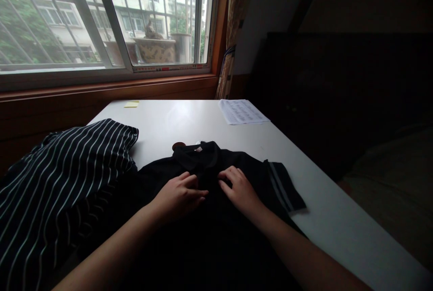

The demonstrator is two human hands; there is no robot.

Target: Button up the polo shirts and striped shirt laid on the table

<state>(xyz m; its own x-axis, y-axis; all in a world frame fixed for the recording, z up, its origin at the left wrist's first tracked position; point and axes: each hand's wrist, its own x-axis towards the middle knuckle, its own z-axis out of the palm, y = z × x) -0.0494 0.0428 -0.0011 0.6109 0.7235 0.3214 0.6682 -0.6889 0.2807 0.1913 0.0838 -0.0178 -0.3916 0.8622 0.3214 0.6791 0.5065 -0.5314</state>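
A black short-sleeved collared shirt [233, 219] lies spread on the white table, its collar [198, 160] pointing away from me and a pale tag showing inside. On the shirt front just below the collar, my left hand [182, 194] is closed with bent fingers on the dark cloth. To its right, across a small gap, my right hand [238, 189] has curled fingers and the thumb near the index finger, also at the cloth. Darkness hides the exact fold between the fingertips. The right sleeve [286, 187] has two grey stripes near its hem.
A black-and-white striped garment [77, 169] is heaped at the left. Printed papers [241, 111] and a yellow note [131, 104] lie at the far side of the white table [169, 119]. A brown round object [179, 145] sits behind the collar. A barred window stands beyond.
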